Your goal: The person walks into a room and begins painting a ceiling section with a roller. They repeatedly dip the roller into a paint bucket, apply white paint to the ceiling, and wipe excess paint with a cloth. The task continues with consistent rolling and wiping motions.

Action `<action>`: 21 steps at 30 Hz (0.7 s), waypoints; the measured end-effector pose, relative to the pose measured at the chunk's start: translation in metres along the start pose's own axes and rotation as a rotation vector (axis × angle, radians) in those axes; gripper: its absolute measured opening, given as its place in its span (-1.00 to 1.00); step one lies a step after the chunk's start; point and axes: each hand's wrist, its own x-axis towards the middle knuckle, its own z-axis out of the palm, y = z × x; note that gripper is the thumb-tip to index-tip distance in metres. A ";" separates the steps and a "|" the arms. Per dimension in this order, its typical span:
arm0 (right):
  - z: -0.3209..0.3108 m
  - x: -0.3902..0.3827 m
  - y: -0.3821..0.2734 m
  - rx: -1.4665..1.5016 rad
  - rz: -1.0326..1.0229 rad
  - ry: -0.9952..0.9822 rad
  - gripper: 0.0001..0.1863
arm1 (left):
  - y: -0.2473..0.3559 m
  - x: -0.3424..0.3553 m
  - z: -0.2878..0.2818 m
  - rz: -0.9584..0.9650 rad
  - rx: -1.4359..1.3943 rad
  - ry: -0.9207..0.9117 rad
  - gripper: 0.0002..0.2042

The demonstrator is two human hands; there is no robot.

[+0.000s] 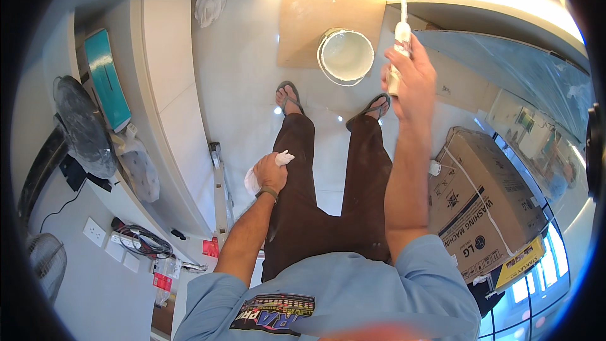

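My right hand (pixel 413 76), raised ahead of me, is closed round the paint-caked handle of a paint roller (pixel 398 82). Its thin whitened rod (pixel 404 11) runs up to the top edge, where bright light makes the roller's head hard to make out. Held beside my left thigh, my left hand (pixel 270 172) grips a bunched white cloth (pixel 251 182), and a corner of it pokes out past the fingers. A bucket (pixel 347 79) with pale paint inside and smears on its rim stands ahead of my feet, partly on a tan board (pixel 303 19).
A large cardboard box (pixel 486 202) stands to my right, under plastic-covered panels (pixel 511 63). On my left are white cabinets (pixel 170 63), a wrapped fan (pixel 85 129) and a level-like metal bar (pixel 219 192). A crumpled white bag (pixel 210 7) lies at the far left.
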 end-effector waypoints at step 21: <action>-0.027 0.116 0.082 -0.146 0.140 0.009 -0.72 | -0.005 0.006 -0.009 0.051 -0.023 0.044 -0.76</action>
